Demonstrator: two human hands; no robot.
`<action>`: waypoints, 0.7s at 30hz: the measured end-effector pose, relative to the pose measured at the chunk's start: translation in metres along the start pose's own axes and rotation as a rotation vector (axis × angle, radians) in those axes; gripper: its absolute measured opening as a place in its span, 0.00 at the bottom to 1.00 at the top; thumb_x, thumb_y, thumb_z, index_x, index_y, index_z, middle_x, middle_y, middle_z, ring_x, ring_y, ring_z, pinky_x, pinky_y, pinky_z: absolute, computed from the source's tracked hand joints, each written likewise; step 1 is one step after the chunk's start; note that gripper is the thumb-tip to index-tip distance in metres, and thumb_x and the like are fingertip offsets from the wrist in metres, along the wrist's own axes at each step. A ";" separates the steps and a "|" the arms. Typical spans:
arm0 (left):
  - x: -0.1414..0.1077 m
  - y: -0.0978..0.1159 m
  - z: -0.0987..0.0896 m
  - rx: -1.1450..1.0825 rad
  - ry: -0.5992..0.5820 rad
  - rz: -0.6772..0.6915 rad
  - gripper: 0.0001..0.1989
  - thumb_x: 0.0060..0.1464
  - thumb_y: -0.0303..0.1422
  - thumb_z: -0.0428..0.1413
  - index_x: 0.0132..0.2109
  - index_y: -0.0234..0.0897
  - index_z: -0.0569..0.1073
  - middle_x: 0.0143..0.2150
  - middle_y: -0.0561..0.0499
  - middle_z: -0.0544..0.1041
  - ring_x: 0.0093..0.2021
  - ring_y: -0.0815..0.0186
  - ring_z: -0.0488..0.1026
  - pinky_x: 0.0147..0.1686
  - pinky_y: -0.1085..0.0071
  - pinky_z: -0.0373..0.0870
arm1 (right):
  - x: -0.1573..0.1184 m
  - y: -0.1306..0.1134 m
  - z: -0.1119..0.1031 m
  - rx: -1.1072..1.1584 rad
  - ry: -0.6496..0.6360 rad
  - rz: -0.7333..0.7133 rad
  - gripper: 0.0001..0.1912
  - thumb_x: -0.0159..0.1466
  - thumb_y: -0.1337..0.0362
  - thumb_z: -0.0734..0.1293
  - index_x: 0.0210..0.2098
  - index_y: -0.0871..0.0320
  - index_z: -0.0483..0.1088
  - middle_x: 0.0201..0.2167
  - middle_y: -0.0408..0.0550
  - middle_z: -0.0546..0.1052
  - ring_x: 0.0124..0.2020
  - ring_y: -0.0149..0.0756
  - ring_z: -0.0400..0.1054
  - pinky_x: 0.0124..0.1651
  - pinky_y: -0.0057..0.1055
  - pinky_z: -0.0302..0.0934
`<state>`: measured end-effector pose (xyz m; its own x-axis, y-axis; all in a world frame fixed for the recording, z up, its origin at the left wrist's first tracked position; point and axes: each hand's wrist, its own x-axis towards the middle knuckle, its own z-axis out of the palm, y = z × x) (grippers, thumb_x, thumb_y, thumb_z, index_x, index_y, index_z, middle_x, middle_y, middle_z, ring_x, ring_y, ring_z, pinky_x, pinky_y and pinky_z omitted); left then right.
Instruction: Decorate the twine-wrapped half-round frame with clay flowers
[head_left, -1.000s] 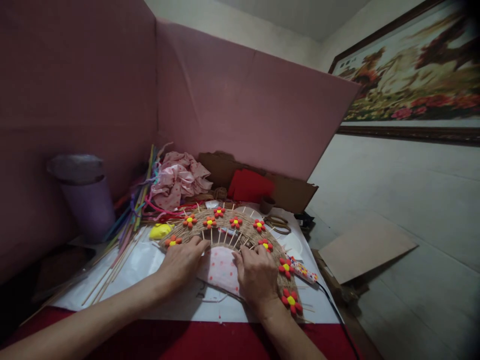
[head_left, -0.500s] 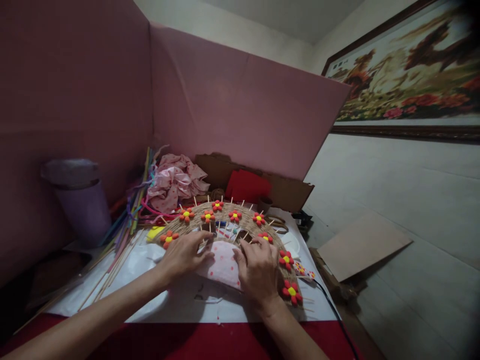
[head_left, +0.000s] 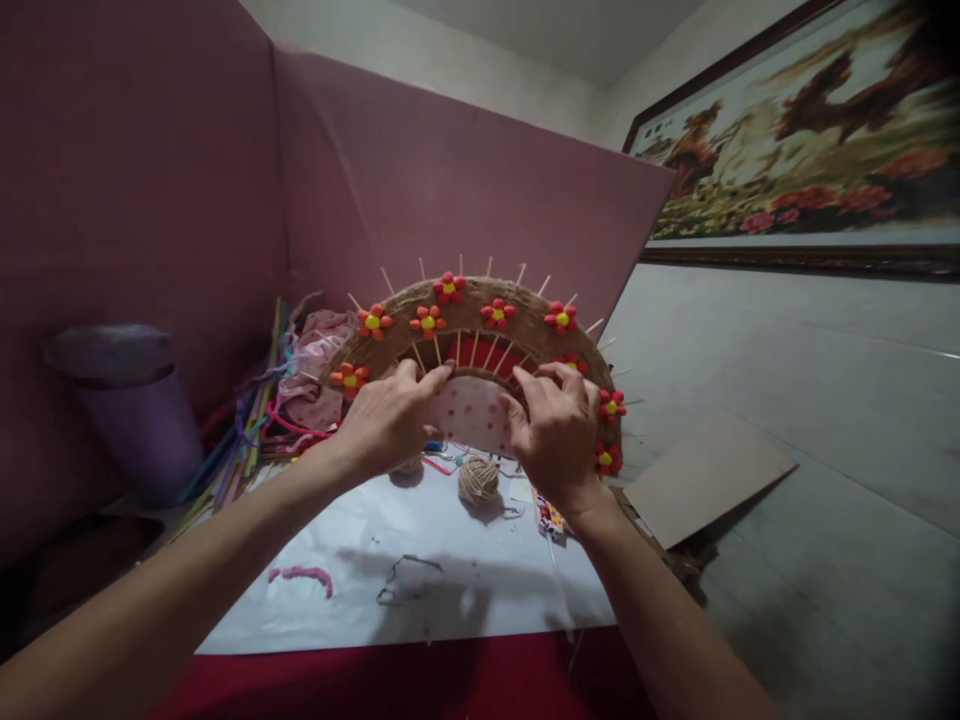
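Both hands hold up a half-round, fan-shaped craft piece (head_left: 472,300) above the table. Its outer arch is wrapped in brown twine and carries several red and orange flowers with yellow centres. Thin sticks join the arch to an inner half-circle of polka-dot fabric (head_left: 471,412) and poke out past the outer rim. My left hand (head_left: 397,405) pinches the left edge of the inner half-circle, thumb below and fingers on top. At its right edge, my right hand (head_left: 556,420) grips with curled fingers, covering part of the arch.
On the white table cover (head_left: 322,530) lie a ball of twine (head_left: 478,481), a pink fuzzy strip (head_left: 301,577) and a bent wire (head_left: 409,575). Coloured pipe cleaners (head_left: 259,420) and crumpled dotted cloth (head_left: 319,365) sit at left, near a purple bin (head_left: 139,420). Pink boards (head_left: 450,180) stand behind.
Both hands have lifted the craft piece up off the table and tilted it more upright. The twine ball, pink strip and wire beneath it now show.
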<state>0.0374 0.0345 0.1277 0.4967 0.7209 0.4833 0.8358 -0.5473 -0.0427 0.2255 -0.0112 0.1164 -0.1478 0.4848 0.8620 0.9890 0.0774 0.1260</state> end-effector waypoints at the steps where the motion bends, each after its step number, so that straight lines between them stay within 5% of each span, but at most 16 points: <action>1: 0.006 0.000 -0.004 0.001 0.024 -0.010 0.37 0.47 0.39 0.58 0.63 0.45 0.54 0.47 0.43 0.66 0.42 0.56 0.71 0.36 0.66 0.67 | 0.007 0.003 -0.003 0.002 0.012 -0.016 0.18 0.64 0.59 0.60 0.48 0.64 0.68 0.37 0.55 0.75 0.49 0.48 0.58 0.51 0.44 0.47; 4: 0.018 0.000 -0.012 0.013 0.094 -0.047 0.38 0.48 0.42 0.57 0.63 0.45 0.52 0.45 0.43 0.67 0.42 0.54 0.72 0.36 0.65 0.67 | 0.014 0.007 -0.017 0.013 0.031 -0.078 0.16 0.64 0.62 0.60 0.47 0.62 0.69 0.40 0.54 0.74 0.52 0.48 0.56 0.52 0.45 0.48; 8: 0.025 -0.005 -0.020 -0.004 0.137 -0.124 0.38 0.47 0.44 0.57 0.64 0.45 0.53 0.45 0.42 0.68 0.42 0.52 0.72 0.38 0.63 0.67 | -0.018 0.002 -0.024 0.061 0.019 -0.126 0.14 0.65 0.64 0.58 0.46 0.56 0.70 0.38 0.49 0.75 0.50 0.44 0.60 0.52 0.42 0.50; 12: 0.023 -0.016 -0.029 -0.070 0.184 -0.218 0.41 0.45 0.46 0.58 0.64 0.45 0.54 0.44 0.43 0.69 0.44 0.53 0.72 0.42 0.63 0.66 | -0.068 -0.004 0.006 0.101 -0.264 -0.122 0.11 0.64 0.64 0.59 0.36 0.58 0.73 0.31 0.50 0.73 0.43 0.42 0.62 0.47 0.38 0.54; 14: 0.020 -0.022 -0.033 -0.098 0.226 -0.246 0.41 0.43 0.46 0.59 0.63 0.44 0.55 0.43 0.43 0.69 0.43 0.54 0.72 0.43 0.63 0.66 | -0.084 -0.006 0.028 0.110 -0.390 -0.003 0.11 0.62 0.63 0.62 0.42 0.58 0.71 0.37 0.52 0.72 0.42 0.41 0.62 0.46 0.37 0.55; 17: 0.014 -0.031 -0.037 -0.132 0.276 -0.243 0.41 0.42 0.45 0.61 0.63 0.41 0.57 0.43 0.44 0.71 0.43 0.56 0.71 0.42 0.64 0.66 | -0.092 -0.008 0.055 0.169 -0.502 0.076 0.28 0.58 0.55 0.66 0.55 0.58 0.61 0.46 0.55 0.69 0.46 0.45 0.60 0.47 0.39 0.54; 21: 0.007 -0.042 -0.035 -0.145 0.328 -0.215 0.40 0.42 0.44 0.60 0.62 0.38 0.59 0.43 0.43 0.72 0.43 0.56 0.71 0.42 0.63 0.67 | -0.090 -0.011 0.072 0.241 -0.627 0.098 0.28 0.55 0.57 0.68 0.54 0.55 0.62 0.43 0.52 0.69 0.44 0.43 0.62 0.45 0.36 0.56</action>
<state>-0.0021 0.0476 0.1637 0.1941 0.6643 0.7218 0.8593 -0.4700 0.2015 0.2272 0.0066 0.0022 -0.1051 0.9073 0.4071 0.9798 0.1645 -0.1137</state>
